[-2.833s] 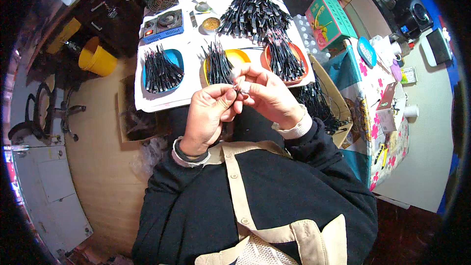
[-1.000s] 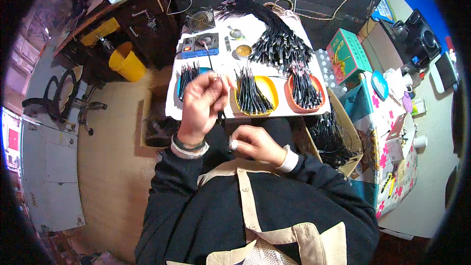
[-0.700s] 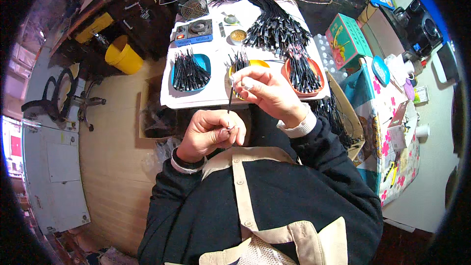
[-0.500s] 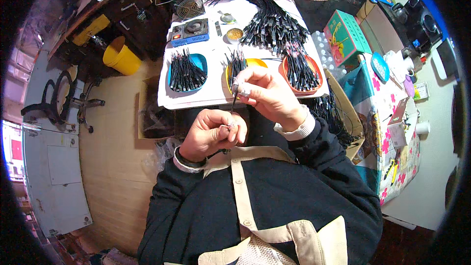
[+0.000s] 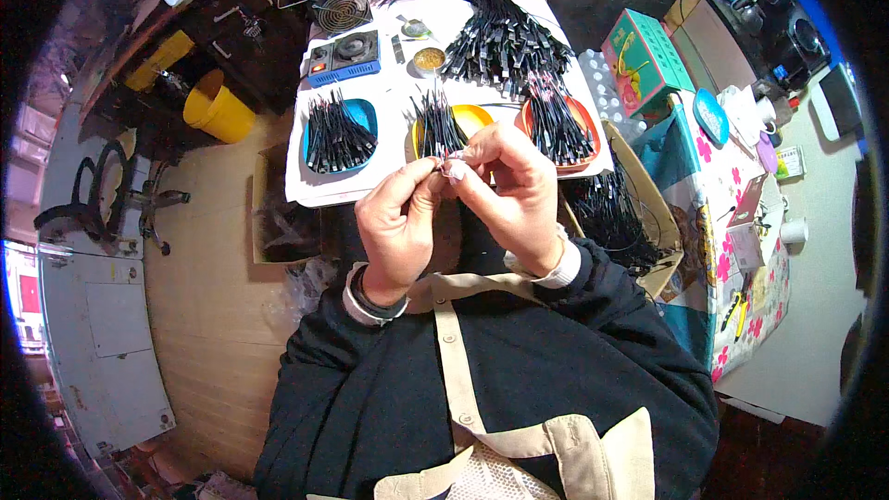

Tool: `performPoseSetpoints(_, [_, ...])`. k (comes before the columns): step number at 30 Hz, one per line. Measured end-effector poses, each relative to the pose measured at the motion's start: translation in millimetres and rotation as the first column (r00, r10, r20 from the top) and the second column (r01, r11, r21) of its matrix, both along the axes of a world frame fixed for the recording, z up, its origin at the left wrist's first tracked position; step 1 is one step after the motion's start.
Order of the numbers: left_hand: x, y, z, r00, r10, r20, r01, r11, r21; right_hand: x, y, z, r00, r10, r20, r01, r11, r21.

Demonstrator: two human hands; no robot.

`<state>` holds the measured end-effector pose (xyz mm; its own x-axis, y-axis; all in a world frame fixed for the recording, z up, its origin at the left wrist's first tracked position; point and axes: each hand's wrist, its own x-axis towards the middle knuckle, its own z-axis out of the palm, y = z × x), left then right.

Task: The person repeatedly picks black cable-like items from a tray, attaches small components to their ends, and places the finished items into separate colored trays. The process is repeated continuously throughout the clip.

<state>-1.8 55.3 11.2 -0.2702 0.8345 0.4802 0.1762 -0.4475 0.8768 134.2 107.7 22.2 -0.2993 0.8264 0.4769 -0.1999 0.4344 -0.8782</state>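
Observation:
My left hand and my right hand meet fingertip to fingertip just in front of the table's near edge. Both pinch a thin black cable; most of it is hidden by the fingers. The right thumb has a whitish covering at its tip. Right behind the fingertips stands a yellow tray with short black cables in it. A blue tray to the left and an orange tray to the right also hold bundles of black cables.
On the white table are a blue heating unit, a round metal fan grille, a small tin and a large heap of black cables. Right of it stands a cardboard box of cables. A yellow bucket is at left.
My hands have come together, the right one moving down and the left one up. The cable, seen hanging between them before, is now mostly covered. The view has shifted slightly.

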Motion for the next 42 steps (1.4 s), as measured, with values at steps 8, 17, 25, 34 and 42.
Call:
performPoseSetpoints(8, [-5.5,-4.8,-1.8,0.608,-0.326,0.724,0.554,0.827,-0.093,5.6,1.2,-9.0,0.729,0.286,-0.622,-0.639,0.612,-0.466])
performPoseSetpoints(17, [-13.7,-8.7,0.8,0.676,-0.414,0.609,0.646,0.732,-0.219,20.6,8.3,-8.5,0.684,0.443,-0.580,-0.725,0.498,-0.475])
performPoseSetpoints(25, [-13.5,-8.3,-3.4,0.699,-0.406,0.589,0.612,0.766,-0.197,12.1,2.0,-18.6,0.674,0.365,-0.642,-0.731,0.456,-0.507])
performPoseSetpoints(34, [-13.7,-9.6,-4.5,0.757,-0.346,0.555,0.562,0.778,-0.281,4.4,-0.3,-19.1,0.863,0.339,-0.373,-0.494,0.717,-0.492])
performPoseSetpoints(42, [-22.7,-0.8,-12.1,0.782,-0.329,0.529,0.536,0.789,-0.302,2.3,14.8,-27.1,0.942,0.304,-0.143,-0.335,0.821,-0.462])
